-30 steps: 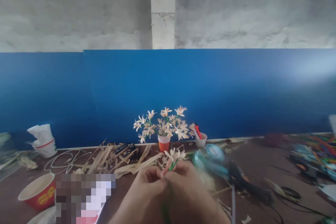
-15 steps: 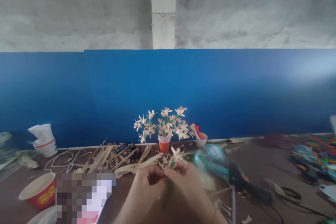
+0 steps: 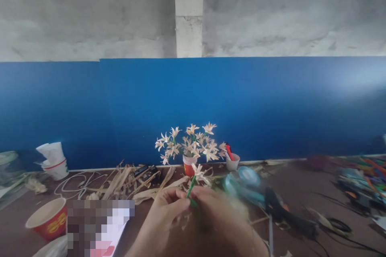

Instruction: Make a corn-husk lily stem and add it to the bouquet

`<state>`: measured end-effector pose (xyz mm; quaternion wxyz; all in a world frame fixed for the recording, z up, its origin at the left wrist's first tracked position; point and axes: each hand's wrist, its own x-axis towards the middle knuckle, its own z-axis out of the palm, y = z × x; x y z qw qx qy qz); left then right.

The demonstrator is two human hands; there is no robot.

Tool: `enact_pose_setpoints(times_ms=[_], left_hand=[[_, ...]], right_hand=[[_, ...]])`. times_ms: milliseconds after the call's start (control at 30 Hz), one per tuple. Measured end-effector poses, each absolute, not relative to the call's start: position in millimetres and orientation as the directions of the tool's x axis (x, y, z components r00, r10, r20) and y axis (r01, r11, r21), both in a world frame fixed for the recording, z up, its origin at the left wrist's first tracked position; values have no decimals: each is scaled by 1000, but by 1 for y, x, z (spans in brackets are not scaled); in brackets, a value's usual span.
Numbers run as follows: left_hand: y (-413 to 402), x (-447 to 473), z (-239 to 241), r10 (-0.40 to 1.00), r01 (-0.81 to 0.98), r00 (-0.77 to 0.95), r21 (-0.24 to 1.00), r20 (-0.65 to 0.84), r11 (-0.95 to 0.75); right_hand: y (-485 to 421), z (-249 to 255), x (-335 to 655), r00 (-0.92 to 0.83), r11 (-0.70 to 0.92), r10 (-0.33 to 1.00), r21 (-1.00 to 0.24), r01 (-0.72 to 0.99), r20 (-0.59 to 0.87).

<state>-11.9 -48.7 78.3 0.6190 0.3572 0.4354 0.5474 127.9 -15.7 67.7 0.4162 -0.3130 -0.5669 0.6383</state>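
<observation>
Flower [image 3: 199, 174] hangs over the desk [image 3: 301, 186], in front of the red cup [image 3: 188, 170], with your left hand [image 3: 167, 211] pinching its green stem [image 3: 191, 186]. Your right hand [image 3: 217, 211] is blurry close beside it, so I can't tell if it grips anything. Pinch softly but hold the stem steady, and don't squash the petals [image 3: 197, 168], as they may bend.

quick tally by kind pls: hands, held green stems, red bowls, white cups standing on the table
Hands: 2 (left hand, right hand)
Held green stem: 1
Red bowl: 1
White cups: 2 (red-banded cup, cup with red-handled item)
Total: 6
</observation>
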Motion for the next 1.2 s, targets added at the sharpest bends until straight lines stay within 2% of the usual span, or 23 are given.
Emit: enact_pose_setpoints(times_ms=[100,200,333,533,667,800,900,1067,1200], left_hand=[[-48,-13,78,988,-363,10,921,-151,145],[-46,-16,75,985,-414,74,894,-155,171],[-42,-22,68,979,-477,153,858,-134,192],[-40,-21,67,981,-489,95,851,-169,194],[-40,-19,70,984,-487,81,855,-161,179],[-39,-21,68,980,-495,147,848,-135,191],[-41,-22,67,959,-482,226,835,-172,264],[-47,-16,71,922,-413,289,835,-258,363],[-51,-9,78,957,-329,205,906,-206,266]], right_hand=[[-16,67,131,-532,-99,846,-978,-184,14],[-14,66,132,-554,-140,833,-973,-183,-16],[-13,70,131,-423,-43,906,-985,-169,33],[-26,80,130,-254,155,957,-987,53,137],[-27,79,129,-232,160,964,-979,122,129],[-13,75,135,-385,66,922,-994,82,29],[-6,73,140,-476,60,877,-998,-19,62],[-11,71,140,-441,64,884,-975,-213,154],[-18,68,134,-305,118,936,-972,-202,177]])
